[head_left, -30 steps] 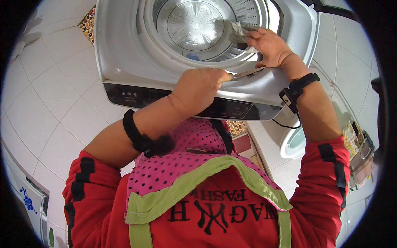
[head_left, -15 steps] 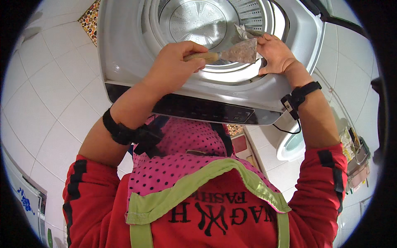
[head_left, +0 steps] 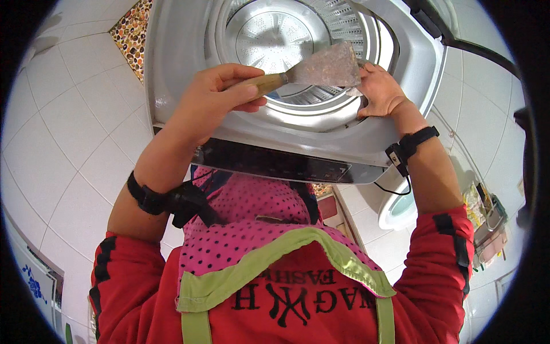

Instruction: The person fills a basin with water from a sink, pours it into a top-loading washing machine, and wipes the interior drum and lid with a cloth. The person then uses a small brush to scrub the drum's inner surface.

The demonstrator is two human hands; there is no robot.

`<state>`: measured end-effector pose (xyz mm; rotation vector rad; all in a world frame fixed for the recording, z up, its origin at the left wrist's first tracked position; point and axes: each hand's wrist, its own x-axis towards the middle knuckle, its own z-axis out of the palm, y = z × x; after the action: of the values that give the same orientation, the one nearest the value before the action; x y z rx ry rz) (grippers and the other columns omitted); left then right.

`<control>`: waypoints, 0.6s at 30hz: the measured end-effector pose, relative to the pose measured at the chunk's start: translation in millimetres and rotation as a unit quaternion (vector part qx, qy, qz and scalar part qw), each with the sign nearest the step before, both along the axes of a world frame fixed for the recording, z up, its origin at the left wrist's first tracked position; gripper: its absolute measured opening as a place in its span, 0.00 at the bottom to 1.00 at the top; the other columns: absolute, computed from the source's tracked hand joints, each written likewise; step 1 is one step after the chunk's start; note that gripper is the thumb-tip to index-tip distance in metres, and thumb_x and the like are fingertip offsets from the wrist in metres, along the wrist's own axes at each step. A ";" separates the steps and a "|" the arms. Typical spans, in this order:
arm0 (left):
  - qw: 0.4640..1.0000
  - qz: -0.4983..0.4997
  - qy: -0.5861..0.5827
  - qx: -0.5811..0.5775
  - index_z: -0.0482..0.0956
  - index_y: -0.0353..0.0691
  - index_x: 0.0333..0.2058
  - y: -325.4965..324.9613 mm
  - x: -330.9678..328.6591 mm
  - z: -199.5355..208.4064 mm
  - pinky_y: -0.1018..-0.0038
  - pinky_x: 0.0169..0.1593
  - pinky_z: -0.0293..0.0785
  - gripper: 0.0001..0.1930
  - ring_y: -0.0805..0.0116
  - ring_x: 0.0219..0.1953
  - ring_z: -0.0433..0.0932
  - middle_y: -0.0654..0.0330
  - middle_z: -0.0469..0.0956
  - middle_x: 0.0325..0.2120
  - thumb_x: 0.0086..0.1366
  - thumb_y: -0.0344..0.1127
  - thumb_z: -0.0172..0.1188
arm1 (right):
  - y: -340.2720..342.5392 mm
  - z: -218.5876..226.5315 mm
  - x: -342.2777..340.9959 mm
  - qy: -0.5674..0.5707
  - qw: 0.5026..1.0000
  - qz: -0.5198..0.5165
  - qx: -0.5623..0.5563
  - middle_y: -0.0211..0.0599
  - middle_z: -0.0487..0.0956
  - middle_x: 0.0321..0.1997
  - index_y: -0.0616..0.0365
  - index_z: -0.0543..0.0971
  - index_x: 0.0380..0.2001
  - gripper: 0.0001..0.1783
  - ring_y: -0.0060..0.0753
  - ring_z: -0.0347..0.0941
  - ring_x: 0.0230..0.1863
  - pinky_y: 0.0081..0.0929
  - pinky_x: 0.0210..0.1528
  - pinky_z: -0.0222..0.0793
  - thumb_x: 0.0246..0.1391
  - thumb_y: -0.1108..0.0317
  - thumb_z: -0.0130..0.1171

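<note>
My left hand (head_left: 220,94) is closed round the wooden handle of a scraper (head_left: 326,69), whose wide, stained metal blade points right. The blade is over the front of the open tub (head_left: 275,37) of a top-loading washing machine (head_left: 180,74). At the tub's right front rim, my right hand (head_left: 379,92) has its fingers curled just beyond the blade's edge. A crumpled whitish scrap (head_left: 353,92) peeks out beside those fingers, mostly hidden by the blade and the hand. Whether the blade touches my fingers I cannot tell.
A dark control panel (head_left: 275,160) runs along the machine's near edge. The raised lid's dark edge (head_left: 464,46) curves away at the upper right. A white toilet (head_left: 395,212) stands at the right, beyond which hang several items (head_left: 487,223). Pale tiles (head_left: 74,132) cover the left side.
My left hand has moved left and a little down, and the scraper's blade is tilted up with its flat face showing more. The crumpled scrap shows less beside my right hand.
</note>
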<state>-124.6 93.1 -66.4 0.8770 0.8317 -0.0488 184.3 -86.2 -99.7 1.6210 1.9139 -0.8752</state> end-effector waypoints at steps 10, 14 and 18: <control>0.996 -0.075 -0.010 0.050 0.70 0.35 0.52 2.7 -13.5 10.5 0.77 0.43 0.75 0.21 0.71 0.36 0.80 0.60 0.76 0.36 0.58 0.23 0.56 | -0.9 -5.7 0.0 0.010 1.000 0.002 0.027 0.32 0.74 0.57 0.53 0.79 0.48 0.40 0.39 0.66 0.59 0.35 0.64 0.62 0.25 0.53 0.77; 0.977 -0.129 -0.034 0.169 0.72 0.39 0.52 -10.8 -7.0 0.4 0.71 0.40 0.73 0.23 0.65 0.36 0.76 0.57 0.72 0.34 0.54 0.22 0.54 | -1.6 -4.9 0.1 0.027 0.999 -0.012 0.039 0.33 0.73 0.58 0.53 0.79 0.48 0.39 0.40 0.66 0.58 0.35 0.64 0.62 0.26 0.54 0.77; 0.943 -0.214 -0.052 0.248 0.76 0.38 0.49 -16.5 0.6 -8.7 0.74 0.44 0.70 0.21 0.62 0.38 0.73 0.56 0.73 0.36 0.55 0.20 0.53 | -2.1 -3.6 -2.7 0.025 0.996 -0.009 0.091 0.31 0.73 0.58 0.52 0.79 0.47 0.38 0.39 0.67 0.57 0.35 0.61 0.64 0.26 0.56 0.77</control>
<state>-124.0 76.6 -75.1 1.5172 0.5451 -0.1784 181.6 -88.3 -103.3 1.7369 2.0687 -0.7746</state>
